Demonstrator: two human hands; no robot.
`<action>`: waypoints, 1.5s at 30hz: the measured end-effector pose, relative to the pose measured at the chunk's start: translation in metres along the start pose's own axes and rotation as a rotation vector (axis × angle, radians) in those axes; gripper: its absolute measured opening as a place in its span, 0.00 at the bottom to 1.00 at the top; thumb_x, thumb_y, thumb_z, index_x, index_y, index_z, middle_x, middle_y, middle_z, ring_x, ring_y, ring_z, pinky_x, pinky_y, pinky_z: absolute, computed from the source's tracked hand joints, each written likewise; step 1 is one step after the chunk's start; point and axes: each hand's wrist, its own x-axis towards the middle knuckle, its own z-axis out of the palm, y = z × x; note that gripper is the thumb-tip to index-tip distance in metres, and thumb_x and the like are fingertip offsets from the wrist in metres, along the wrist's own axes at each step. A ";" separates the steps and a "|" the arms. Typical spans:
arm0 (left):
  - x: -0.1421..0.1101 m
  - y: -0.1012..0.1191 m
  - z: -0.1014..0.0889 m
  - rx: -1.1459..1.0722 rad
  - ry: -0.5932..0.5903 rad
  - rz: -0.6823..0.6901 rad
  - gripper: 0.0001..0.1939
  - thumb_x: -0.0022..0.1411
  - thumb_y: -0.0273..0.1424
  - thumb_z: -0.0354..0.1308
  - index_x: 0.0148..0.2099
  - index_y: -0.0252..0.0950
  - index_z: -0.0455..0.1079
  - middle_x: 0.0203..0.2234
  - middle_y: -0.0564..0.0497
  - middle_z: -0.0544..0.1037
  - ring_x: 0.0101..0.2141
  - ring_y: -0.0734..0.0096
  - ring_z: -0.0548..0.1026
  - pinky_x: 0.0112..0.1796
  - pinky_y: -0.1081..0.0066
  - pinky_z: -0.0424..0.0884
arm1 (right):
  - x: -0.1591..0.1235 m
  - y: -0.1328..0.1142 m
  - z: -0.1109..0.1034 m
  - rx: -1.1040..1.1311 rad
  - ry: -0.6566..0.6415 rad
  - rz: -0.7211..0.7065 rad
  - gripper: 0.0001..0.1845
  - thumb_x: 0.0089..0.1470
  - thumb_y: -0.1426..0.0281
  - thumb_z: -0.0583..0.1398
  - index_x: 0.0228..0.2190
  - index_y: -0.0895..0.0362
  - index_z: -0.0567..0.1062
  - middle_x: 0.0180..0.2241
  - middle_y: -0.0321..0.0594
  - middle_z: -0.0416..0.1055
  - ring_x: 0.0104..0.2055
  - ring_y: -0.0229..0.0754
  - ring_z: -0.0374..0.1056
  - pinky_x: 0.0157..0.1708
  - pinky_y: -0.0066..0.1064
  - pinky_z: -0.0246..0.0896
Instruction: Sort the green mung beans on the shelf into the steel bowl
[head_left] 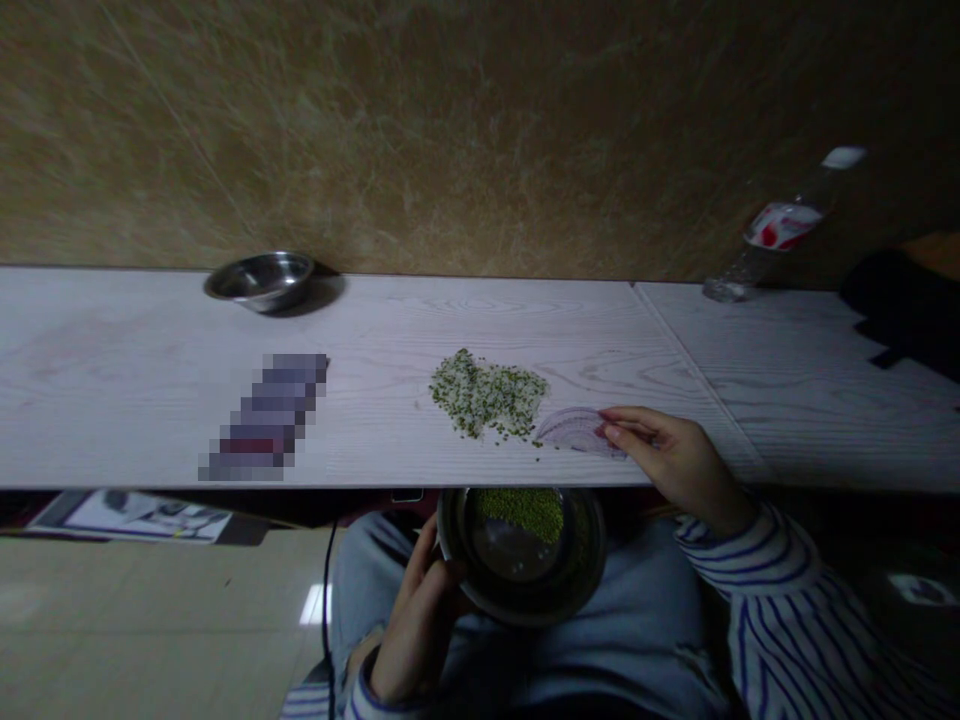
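My left hand (pixel 424 615) grips the left rim of a metal bowl (pixel 589 580), which is held over my lap just below the table's front edge. Green beans (pixel 525 510) lie along the bowl's far side, and a few pale grains show on its bottom. Between the thumb and fingers of my right hand (pixel 675 455) is a clear plastic protractor (pixel 574 430), low over the tabletop. Its left end reaches the near right edge of a spread pile of mixed green beans and white grains (pixel 487 395). Several loose beans lie beside the protractor.
On the white wood-grain table (pixel 382 420), an empty metal bowl (pixel 262 285) stands near the wall at the left. A pixelated flat object (pixel 270 415) lies in front of it. A plastic bottle (pixel 780 225) stands at the back right, near a dark item (pixel 915 310).
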 end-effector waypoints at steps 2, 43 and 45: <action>0.001 -0.001 -0.002 -0.005 -0.013 -0.005 0.35 0.50 0.29 0.66 0.62 0.42 0.70 0.50 0.43 0.81 0.45 0.51 0.78 0.40 0.61 0.75 | -0.002 0.000 0.002 0.009 -0.004 -0.009 0.13 0.48 0.62 0.67 0.35 0.56 0.83 0.34 0.44 0.84 0.37 0.49 0.81 0.40 0.38 0.79; 0.002 0.003 -0.006 0.018 -0.018 -0.016 0.40 0.53 0.29 0.63 0.68 0.41 0.61 0.50 0.42 0.80 0.43 0.52 0.78 0.42 0.58 0.75 | -0.008 -0.004 0.003 -0.004 0.035 0.012 0.13 0.48 0.61 0.67 0.35 0.55 0.83 0.33 0.44 0.84 0.35 0.48 0.81 0.36 0.35 0.78; 0.003 0.003 -0.005 0.023 -0.015 -0.020 0.40 0.52 0.28 0.63 0.68 0.40 0.62 0.49 0.43 0.80 0.43 0.52 0.78 0.42 0.58 0.75 | -0.011 -0.003 0.005 -0.009 0.037 0.011 0.12 0.48 0.62 0.67 0.35 0.54 0.83 0.33 0.43 0.84 0.35 0.48 0.80 0.37 0.36 0.78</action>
